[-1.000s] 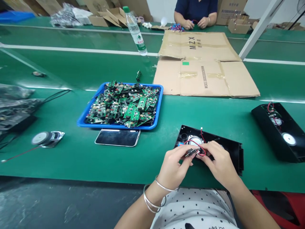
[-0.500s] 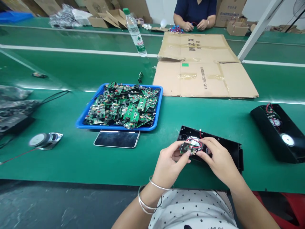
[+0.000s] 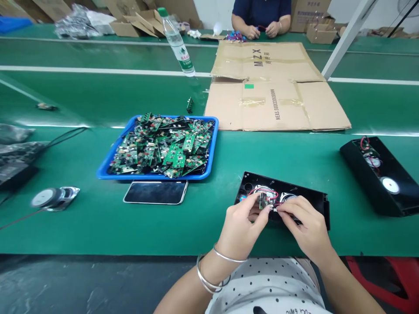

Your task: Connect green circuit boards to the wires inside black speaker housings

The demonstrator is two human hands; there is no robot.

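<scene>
My left hand (image 3: pixel 244 220) is closed on a small green circuit board (image 3: pixel 262 200), held tilted above a black speaker housing (image 3: pixel 309 198). Pinched in the fingertips of my right hand (image 3: pixel 306 224) is a small white wire connector (image 3: pixel 275 209), close beside the edge of the board. I cannot tell whether the connector touches the board's socket. Red and black wires (image 3: pixel 273 190) loop over the round speakers inside the housing. The housing lies open side up on the green table, partly covered by both hands.
A blue tray (image 3: pixel 103 171) heaped with circuit boards stands left, with a phone (image 3: pixel 155 192) before it. A loose speaker (image 3: pixel 54 198) lies far left; a second black housing (image 3: pixel 379 179) is right. Flattened cardboard (image 3: pixel 278 104) and a water bottle (image 3: pixel 178 46) lie beyond. Another person (image 3: pixel 262 19) sits opposite.
My right hand has brought the white connector down from above the housing to the board's edge. In my left hand the board has turned more edge-on. The whole view has shifted slightly.
</scene>
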